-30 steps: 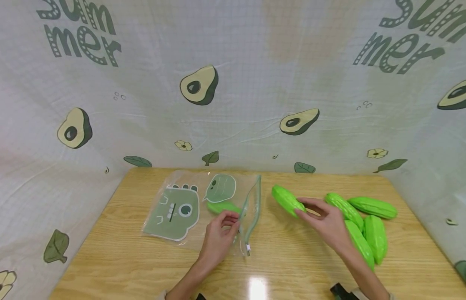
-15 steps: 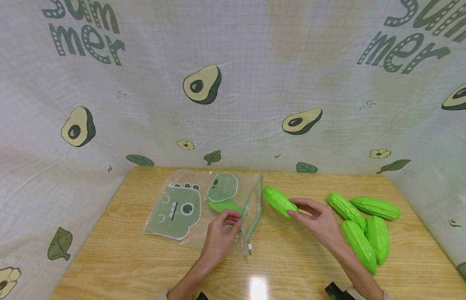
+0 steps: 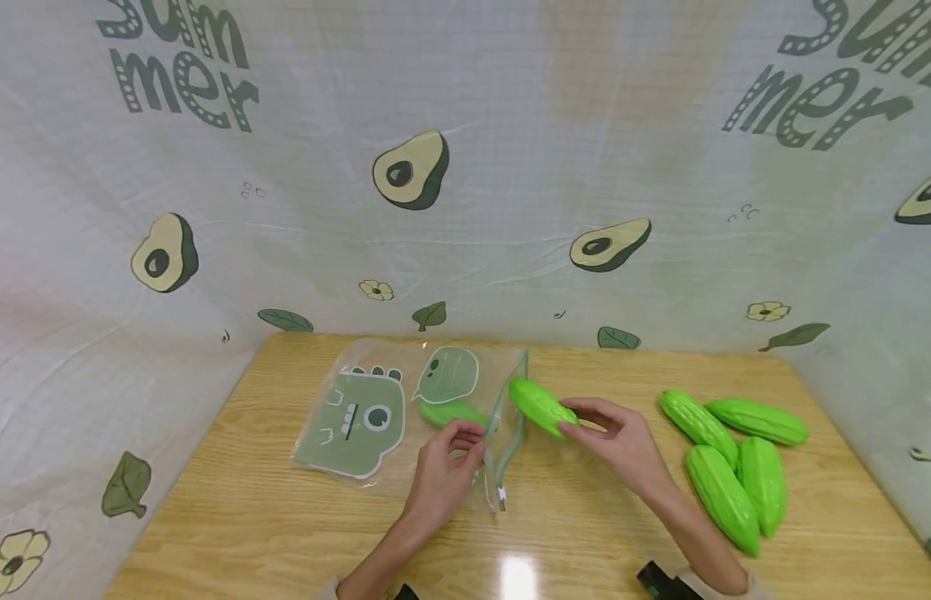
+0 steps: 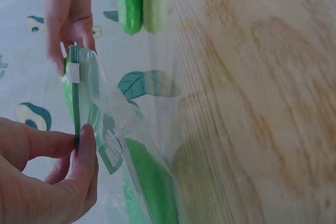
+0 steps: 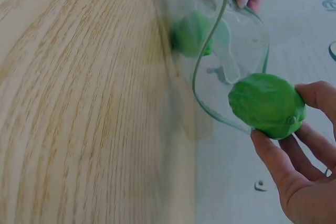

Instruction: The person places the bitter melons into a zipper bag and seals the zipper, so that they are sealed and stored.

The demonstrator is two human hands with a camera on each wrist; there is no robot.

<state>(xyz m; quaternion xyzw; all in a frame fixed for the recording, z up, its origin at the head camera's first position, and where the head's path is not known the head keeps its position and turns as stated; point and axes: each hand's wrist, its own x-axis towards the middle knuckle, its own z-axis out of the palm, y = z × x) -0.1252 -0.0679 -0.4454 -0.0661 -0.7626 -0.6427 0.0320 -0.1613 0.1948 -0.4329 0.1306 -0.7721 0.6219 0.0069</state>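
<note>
A clear zip bag [image 3: 393, 493] with green cartoon prints lies on the table, its zip edge held apart. At that edge, my left hand [image 3: 442, 467] pinches the rim between thumb and fingers, below the white slider [image 4: 74, 73] in the left wrist view. One green bitter melon [image 3: 444, 412] lies inside the bag. My right hand [image 3: 615, 437] grips another ridged bitter melon [image 3: 538, 405] by its near end. In the right wrist view this held bitter melon [image 5: 266, 103] is right at the bag's mouth, with its far end pointing inward.
Several more green bitter melons [image 3: 723, 498] lie grouped on the right side of the wooden table [image 3: 285, 533]. A pale cloth [image 3: 503, 175] printed with avocados and leaves hangs behind the table and along its sides.
My right hand has moved left with the bitter melon, bringing its far end from beside the bag to the zip edge. The left hand keeps its pinch on the bag.
</note>
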